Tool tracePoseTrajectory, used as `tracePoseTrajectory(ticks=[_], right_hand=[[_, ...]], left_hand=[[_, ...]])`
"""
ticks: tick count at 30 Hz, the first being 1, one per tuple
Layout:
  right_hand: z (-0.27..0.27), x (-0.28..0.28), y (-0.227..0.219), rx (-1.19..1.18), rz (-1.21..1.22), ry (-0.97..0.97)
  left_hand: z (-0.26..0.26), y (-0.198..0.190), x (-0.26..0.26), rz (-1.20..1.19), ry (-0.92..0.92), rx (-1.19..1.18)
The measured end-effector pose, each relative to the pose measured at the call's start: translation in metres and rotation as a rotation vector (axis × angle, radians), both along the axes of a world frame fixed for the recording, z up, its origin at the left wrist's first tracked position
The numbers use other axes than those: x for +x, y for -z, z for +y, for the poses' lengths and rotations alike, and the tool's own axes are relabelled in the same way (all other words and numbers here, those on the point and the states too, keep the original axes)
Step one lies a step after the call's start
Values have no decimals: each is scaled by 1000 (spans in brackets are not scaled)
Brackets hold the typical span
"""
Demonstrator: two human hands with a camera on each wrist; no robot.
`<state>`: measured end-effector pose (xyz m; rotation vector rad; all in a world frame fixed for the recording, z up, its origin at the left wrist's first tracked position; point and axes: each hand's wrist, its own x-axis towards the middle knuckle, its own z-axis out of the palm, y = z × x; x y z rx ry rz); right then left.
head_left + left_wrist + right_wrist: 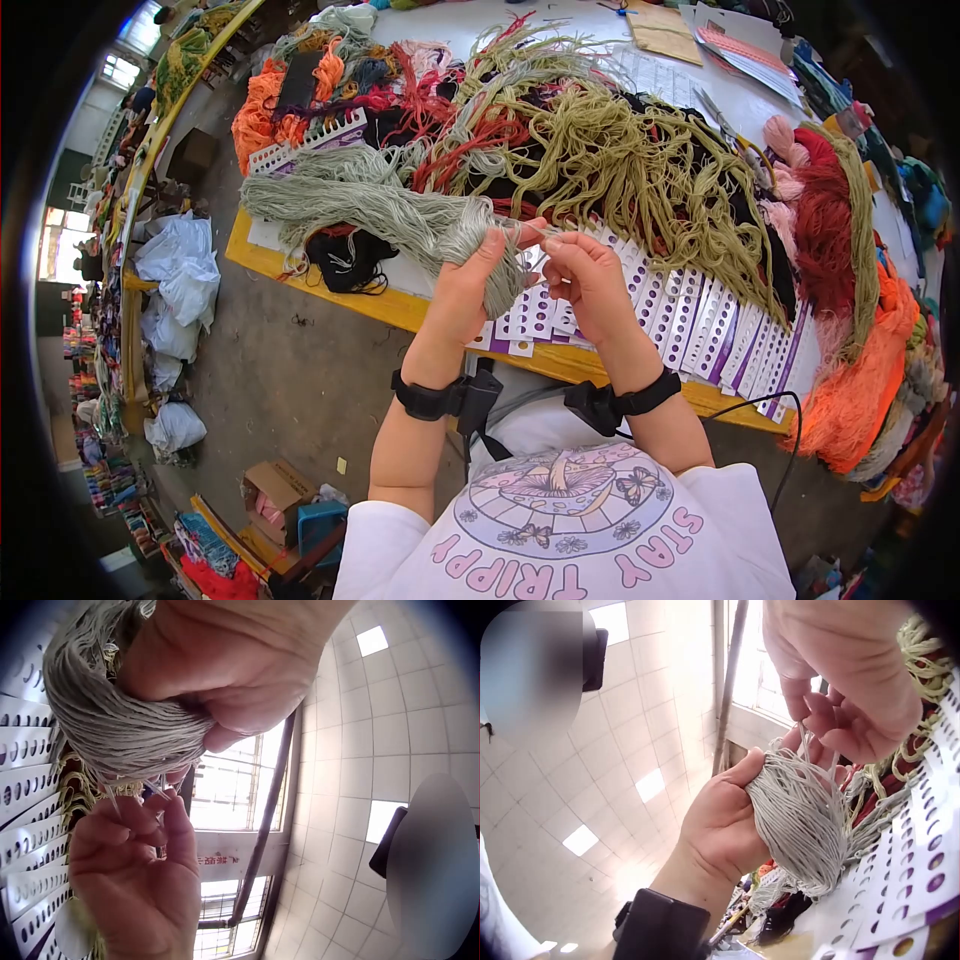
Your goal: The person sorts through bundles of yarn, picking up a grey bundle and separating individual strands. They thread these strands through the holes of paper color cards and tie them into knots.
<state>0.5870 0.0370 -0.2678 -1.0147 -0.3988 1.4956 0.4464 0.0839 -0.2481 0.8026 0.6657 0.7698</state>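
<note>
A thick hank of grey-green thread (pixel 365 212) lies across the table's left part, its near end raised in my left hand (pixel 467 285). In the right wrist view the left hand (pixel 724 821) grips the looped end of the hank (pixel 799 817), thumb on top. Beside it my right hand (pixel 590 285) pinches thin strands at the loop's edge. The left wrist view shows the right hand (pixel 139 877) with curled fingers around pale strands just below the looped thread (pixel 127 731).
Olive thread (pixel 620 150) is heaped behind the hands. Punched white cards (pixel 690 325) line the yellow table edge (pixel 400 312). Scissors (pixel 715 112) lie at back right; orange thread (pixel 865 370) hangs over the right end. White bags (pixel 180 270) stand left on the floor.
</note>
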Motion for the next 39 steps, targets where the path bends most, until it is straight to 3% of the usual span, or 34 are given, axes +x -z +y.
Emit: tracePoseTrajectory(ticks=[1, 4, 7, 14, 17, 23, 29, 39], right_hand=[[0, 1, -1, -18, 59, 4], [1, -3, -10, -52, -175, -85], [2, -8, 0, 128, -270, -109], [2, -8, -1, 19, -189, -62], [1, -12, -1, 50, -201, -6], [1, -16, 4, 131, -287, 0], [3, -12, 2, 37, -242, -33], [4, -16, 4, 137, -336, -9]], left_hand=[[-1, -2, 0, 5, -4, 4], [-2, 0, 1, 17, 25, 0], [-2, 7, 0, -7, 75, -16], [-6, 5, 1, 92, 11, 93], [-5, 2, 1, -42, -70, -30], [1, 11, 0, 123, -105, 237], [2, 7, -1, 8, -156, 10], [5, 13, 1, -3, -108, 32]])
